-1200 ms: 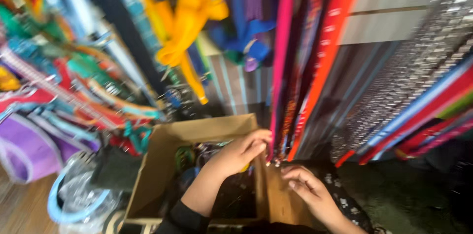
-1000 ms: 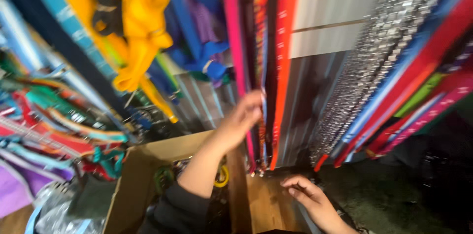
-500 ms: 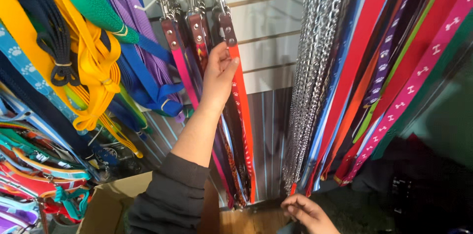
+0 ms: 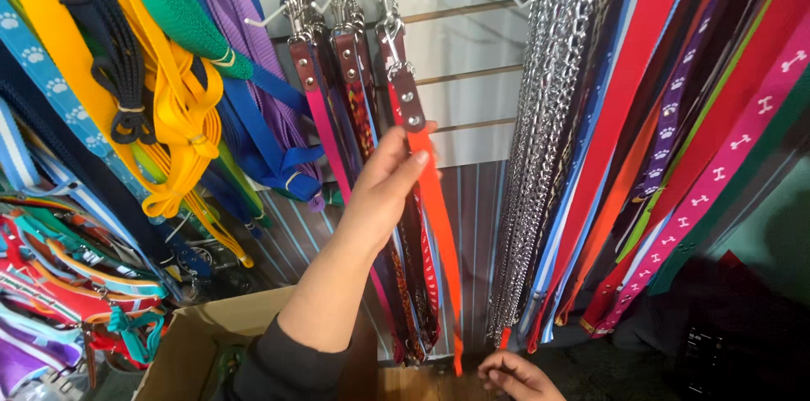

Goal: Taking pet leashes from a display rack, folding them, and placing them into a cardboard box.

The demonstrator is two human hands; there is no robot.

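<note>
Two hands work at a wall of hanging leashes. The left hand (image 4: pixel 384 186) is raised, its fingers (image 4: pixel 403 154) held together and pinching the orange leash (image 4: pixel 439 224) just below its brown leather end. That leash hangs from a metal clip (image 4: pixel 386 4) on a wall hook, third in a row beside a pink leash (image 4: pixel 325 148) and a patterned one. Its long axis runs nearly straight up and down, clip end at the top, loose end pointing to the floor and leaning slightly right. The right hand (image 4: pixel 516 376) sits low, near the leash's bottom end, fingers curled; whether it grips anything I cannot tell. Chain leashes (image 4: pixel 540 156) hang just to the right, and a cardboard box (image 4: pixel 198 342) stands below left.
</note>
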